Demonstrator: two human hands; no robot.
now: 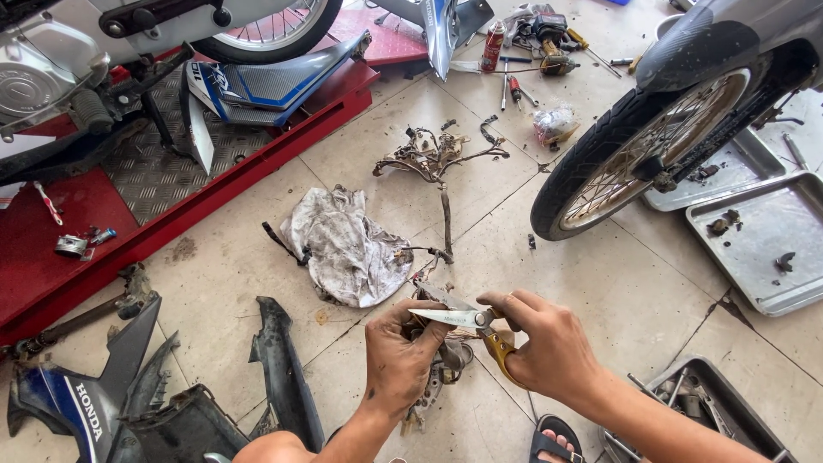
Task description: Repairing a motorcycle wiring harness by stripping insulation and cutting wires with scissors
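My right hand (549, 347) grips a pair of scissors (467, 321) with yellow handles, blades pointing left toward my left hand (399, 360). My greasy left hand is closed around one end of a dirty motorcycle wiring harness (437, 159). The harness runs from my hands up across the tiled floor to a tangle of wires and connectors. The scissor blades sit at the wires held in my left fingers. A bundle of connectors (446, 360) hangs below my left hand.
A stained white rag (347, 249) lies on the floor beside the harness. A motorcycle wheel (639, 154) stands at right over metal trays (763, 231). A red lift ramp (171, 197) with a motorcycle is at left. Dark fairing panels (129, 403) lie lower left. Tools and a spray can (492, 45) lie at the back.
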